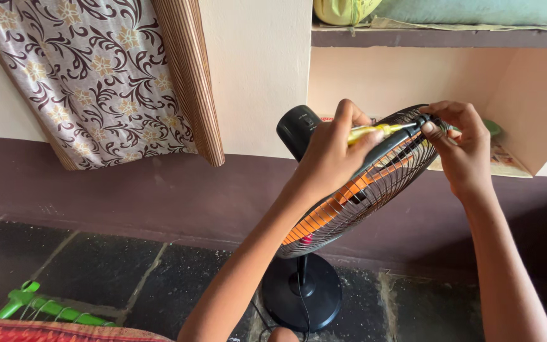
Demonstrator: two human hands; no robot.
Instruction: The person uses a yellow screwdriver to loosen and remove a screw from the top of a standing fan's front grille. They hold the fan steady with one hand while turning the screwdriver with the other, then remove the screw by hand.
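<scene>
Between the two hands, in the head view, a yellow-handled screwdriver (pixel 375 131) lies across the top rim of a pedestal fan's wire guard (pixel 375 183). The left hand (pixel 330 155) is closed around the handle; the right hand (pixel 460 145) pinches the black clip (pixel 423 120) at the tool's tip, fingers curled onto the guard. Orange blades (pixel 340 202) sit below the fingers. This looks like working the guard's rim fastener; the next move likely calls for steady turning with the tip held seated.
</scene>
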